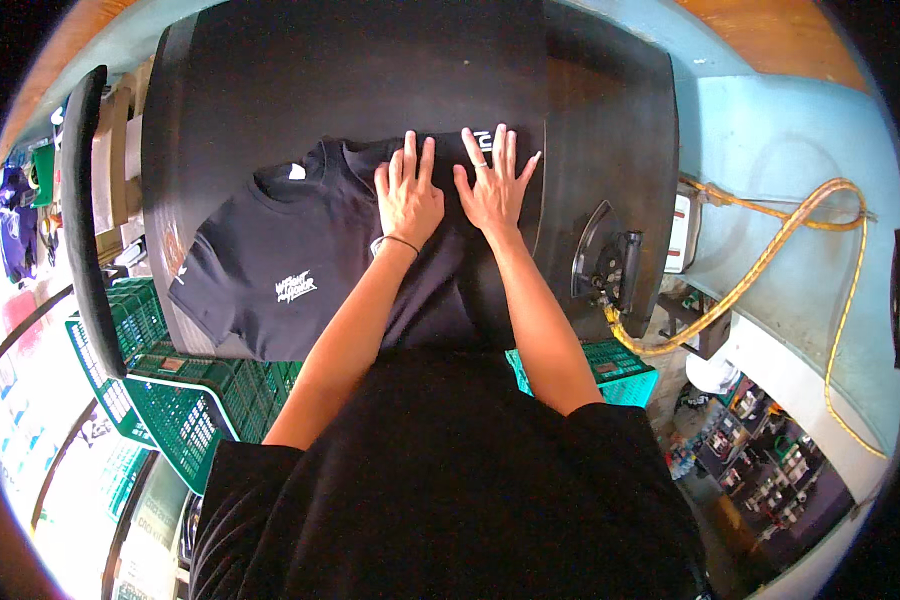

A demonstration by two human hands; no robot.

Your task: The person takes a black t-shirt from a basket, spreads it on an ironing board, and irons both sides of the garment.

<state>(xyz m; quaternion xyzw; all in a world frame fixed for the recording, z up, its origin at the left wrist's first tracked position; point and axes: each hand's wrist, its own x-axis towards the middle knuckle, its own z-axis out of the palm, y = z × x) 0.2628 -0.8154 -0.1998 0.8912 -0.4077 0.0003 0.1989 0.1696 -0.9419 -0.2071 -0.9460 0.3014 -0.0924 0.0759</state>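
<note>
A black T-shirt (322, 225) with white printing lies across the dark ironing table (285, 82), its neck opening and collar label toward the upper left. My left hand (411, 191) presses palm down on the shirt's upper part, fingers somewhat spread. Close by on the right, my right hand (496, 180) rests flat with fingers apart on the sleeve, partly covering a white mark there. Neither hand grips anything. Right of my right hand, an iron (607, 259) with a dark handle sits on the table.
A yellow hose (757, 240) runs from the iron to the blue wall (780, 127). Green plastic crates (187, 397) stand below the table at left, and a turquoise crate (630, 386) at right. A padded black arm board (90, 225) flanks the table's left side.
</note>
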